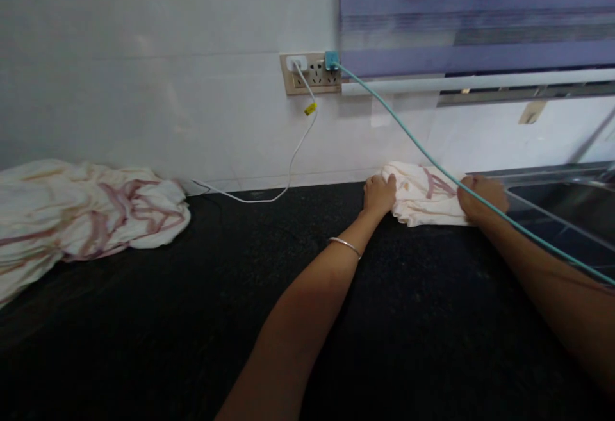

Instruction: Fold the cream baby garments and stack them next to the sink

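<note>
A folded white cloth (423, 195) with a pinkish-brown pattern lies on the dark countertop (269, 267), close against the wall. My left hand (379, 193) grips its left end, fingers curled over the edge. At the opposite end, my right hand (483, 197) is closed on the same cloth, its fingertips mostly hidden. A silver bangle (344, 246) circles my left wrist. The teal cable (418, 142) passes in front of the right part of the cloth and over my right hand.
Far left, a larger bunched cloth (120, 209) of similar pattern is heaped on the counter. A wall socket (314, 75) holds a white plug and a teal plug. The white cord (291, 171) trails onto the counter. A purple blind (471, 24) hangs upper right; a sink (576, 209) lies at right.
</note>
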The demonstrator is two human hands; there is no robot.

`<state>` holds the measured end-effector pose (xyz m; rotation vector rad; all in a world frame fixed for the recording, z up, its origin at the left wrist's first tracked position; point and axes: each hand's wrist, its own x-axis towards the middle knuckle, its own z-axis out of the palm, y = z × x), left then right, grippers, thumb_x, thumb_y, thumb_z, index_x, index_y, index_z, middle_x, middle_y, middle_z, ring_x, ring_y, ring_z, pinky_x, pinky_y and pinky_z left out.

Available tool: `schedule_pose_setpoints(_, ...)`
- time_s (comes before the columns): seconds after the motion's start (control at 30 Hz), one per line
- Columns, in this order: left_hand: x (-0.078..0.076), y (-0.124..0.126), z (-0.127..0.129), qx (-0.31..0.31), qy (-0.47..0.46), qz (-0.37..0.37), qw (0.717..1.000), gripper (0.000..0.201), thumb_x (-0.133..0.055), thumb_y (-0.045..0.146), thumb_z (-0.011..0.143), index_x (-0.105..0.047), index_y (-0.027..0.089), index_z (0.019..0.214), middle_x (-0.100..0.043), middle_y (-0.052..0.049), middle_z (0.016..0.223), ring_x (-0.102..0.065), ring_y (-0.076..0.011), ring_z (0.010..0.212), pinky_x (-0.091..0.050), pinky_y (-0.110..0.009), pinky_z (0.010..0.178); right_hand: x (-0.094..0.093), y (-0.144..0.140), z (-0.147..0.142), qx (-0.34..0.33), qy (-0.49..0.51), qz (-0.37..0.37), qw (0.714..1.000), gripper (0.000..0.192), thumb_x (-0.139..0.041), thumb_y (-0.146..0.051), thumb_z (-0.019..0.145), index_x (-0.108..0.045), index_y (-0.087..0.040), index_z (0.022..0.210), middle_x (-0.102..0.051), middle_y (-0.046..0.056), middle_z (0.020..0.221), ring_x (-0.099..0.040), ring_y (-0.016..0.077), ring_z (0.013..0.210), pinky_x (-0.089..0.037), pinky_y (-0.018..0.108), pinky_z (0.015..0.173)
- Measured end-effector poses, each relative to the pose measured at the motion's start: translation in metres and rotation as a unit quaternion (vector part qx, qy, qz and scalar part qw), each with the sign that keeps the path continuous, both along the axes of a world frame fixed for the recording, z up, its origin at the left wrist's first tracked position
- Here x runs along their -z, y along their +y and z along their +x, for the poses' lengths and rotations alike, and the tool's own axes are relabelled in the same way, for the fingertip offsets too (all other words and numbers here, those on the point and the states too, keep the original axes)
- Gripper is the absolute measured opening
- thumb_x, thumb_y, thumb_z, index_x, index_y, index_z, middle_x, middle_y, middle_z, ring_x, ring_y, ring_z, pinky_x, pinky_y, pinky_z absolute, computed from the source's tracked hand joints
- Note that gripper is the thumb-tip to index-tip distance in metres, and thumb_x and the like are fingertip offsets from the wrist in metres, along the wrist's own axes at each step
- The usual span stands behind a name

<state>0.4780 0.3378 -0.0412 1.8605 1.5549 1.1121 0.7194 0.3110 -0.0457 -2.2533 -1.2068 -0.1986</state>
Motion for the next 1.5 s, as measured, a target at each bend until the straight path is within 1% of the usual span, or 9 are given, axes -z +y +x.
schedule_pose_setpoints(0.17,-0.002,-0.036,-0.028,-0.036,-0.023,0.043,0.998,0.038,-0.046,0.036,0.103,-0.059,0.009,0.127,-0.059,-0.021,0.135,-0.056,-0.0255,0.127,-0.039,-0.033,0.11,-0.008,-0.029,-0.024,-0.012,-0.11,0.126,0.986,0.05,-0.033,-0.042,0.103,-0.066,-0.012,0.125,-0.06,0.023,0.125,-0.058,0.0287,0.111,-0.04,0.037,0.082)
schedule_pose_setpoints(0.33,-0.005,-0.11,-0.093,0.025,0.079,0.084,0.993,0.016,-0.05,0.025,0.098,-0.064,0.017,0.097,-0.064,-0.01,0.108,-0.063,-0.0191,0.099,-0.048,-0.03,0.093,-0.013,-0.061,-0.075,-0.15,-0.179,0.099,0.967,0.039,-0.041,-0.036,0.101,-0.065,-0.009,0.118,-0.06,0.021,0.119,-0.054,0.0304,0.109,-0.041,0.038,0.086)
schedule_pose_setpoints(0.53,-0.022,-0.206,-0.198,0.125,0.297,0.106,0.941,0.016,-0.049,0.026,0.097,-0.062,0.02,0.09,-0.065,-0.006,0.095,-0.061,-0.0211,0.093,-0.047,-0.032,0.084,-0.031,-0.142,-0.189,-0.327,-0.168,0.048,0.929,0.032,-0.04,-0.03,0.101,-0.065,-0.012,0.109,-0.06,0.018,0.117,-0.055,0.027,0.108,-0.042,0.036,0.089)
schedule_pose_setpoints(0.67,-0.028,-0.221,-0.249,0.091,0.312,0.028,0.945,0.017,-0.047,0.028,0.098,-0.062,0.021,0.093,-0.066,-0.005,0.088,-0.062,-0.0202,0.08,-0.045,-0.031,0.072,-0.039,-0.184,-0.284,-0.481,-0.109,-0.072,0.867,0.034,-0.034,-0.029,0.103,-0.065,-0.014,0.106,-0.066,0.015,0.11,-0.061,0.0213,0.1,-0.045,0.031,0.085)
schedule_pose_setpoints(0.77,-0.027,-0.219,-0.267,0.132,0.288,-0.002,0.948,0.016,-0.045,0.022,0.097,-0.059,0.02,0.091,-0.068,-0.005,0.091,-0.064,-0.0197,0.083,-0.046,-0.03,0.074,-0.037,-0.199,-0.329,-0.535,-0.121,-0.094,0.831,0.029,-0.043,-0.034,0.101,-0.065,-0.018,0.112,-0.071,0.009,0.105,-0.065,0.0203,0.092,-0.046,0.03,0.08)
schedule_pose_setpoints(0.97,-0.028,-0.239,-0.267,0.159,0.343,0.033,0.925,0.018,-0.039,0.02,0.1,-0.057,0.02,0.099,-0.068,-0.009,0.104,-0.064,-0.0224,0.095,-0.049,-0.035,0.086,-0.026,-0.208,-0.322,-0.642,-0.109,-0.083,0.754,0.024,-0.042,-0.027,0.101,-0.063,-0.016,0.106,-0.069,0.01,0.106,-0.062,0.0199,0.099,-0.046,0.031,0.088)
schedule_pose_setpoints(1.17,-0.028,-0.247,-0.265,0.141,0.383,0.021,0.912,0.019,-0.038,0.023,0.101,-0.056,0.021,0.104,-0.071,-0.007,0.099,-0.068,-0.0234,0.09,-0.05,-0.035,0.078,-0.011,-0.209,-0.32,-0.635,-0.071,-0.064,0.766,0.019,-0.045,-0.022,0.099,-0.063,-0.016,0.104,-0.066,0.01,0.1,-0.059,0.0208,0.095,-0.046,0.035,0.088)
schedule_pose_setpoints(1.4,-0.023,-0.244,-0.267,0.134,0.396,0.008,0.908,0.018,-0.037,0.025,0.103,-0.055,0.022,0.106,-0.072,-0.006,0.093,-0.071,-0.0248,0.085,-0.049,-0.034,0.073,-0.014,-0.211,-0.323,-0.634,-0.061,-0.07,0.768,0.019,-0.045,-0.02,0.099,-0.063,-0.016,0.106,-0.065,0.008,0.1,-0.058,0.0204,0.095,-0.044,0.034,0.087)
schedule_pose_setpoints(1.5,-0.024,-0.245,-0.267,0.136,0.384,0.012,0.913,0.018,-0.037,0.025,0.103,-0.055,0.023,0.108,-0.073,-0.005,0.095,-0.072,-0.0247,0.088,-0.05,-0.033,0.074,-0.016,-0.212,-0.323,-0.596,-0.06,-0.092,0.796,0.018,-0.046,-0.022,0.098,-0.063,-0.017,0.102,-0.065,0.008,0.097,-0.059,0.0203,0.093,-0.043,0.032,0.084)
